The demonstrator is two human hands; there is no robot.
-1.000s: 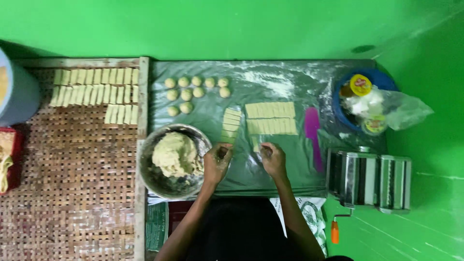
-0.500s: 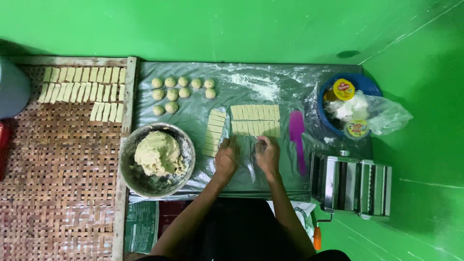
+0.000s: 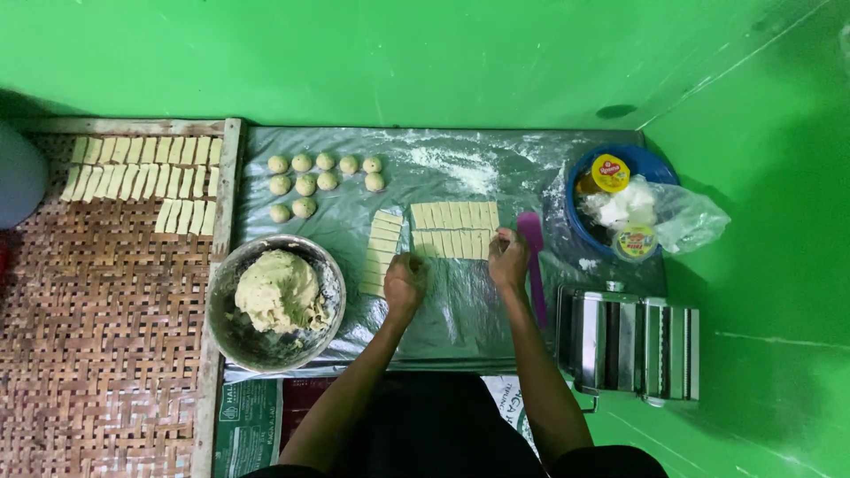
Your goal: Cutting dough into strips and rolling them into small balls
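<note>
My left hand (image 3: 405, 281) rests on the floured plastic sheet (image 3: 460, 301), fingers curled beside a column of pale cut dough strips (image 3: 383, 252). My right hand (image 3: 508, 258) touches the lower right end of two rows of cut dough rectangles (image 3: 453, 228). Whether either hand pinches a strip is hidden by the fingers. A purple scraper (image 3: 532, 257) lies just right of my right hand. A metal bowl (image 3: 230, 332) with a lump of dough (image 3: 279, 290) sits left of my left hand. Several small dough balls (image 3: 320, 177) lie at the sheet's far left.
A woven tray (image 3: 97, 336) on the left carries rows of dough strips (image 3: 142, 181). A metal pasta roller (image 3: 630, 341) stands at the right. A blue basin (image 3: 660, 168) holds tubs and a plastic bag. Green wall behind and green floor at right.
The view has shifted, so everything sits further right in frame. My hands have moved up from the sheet's near part to the cut dough rows and spread further apart.
</note>
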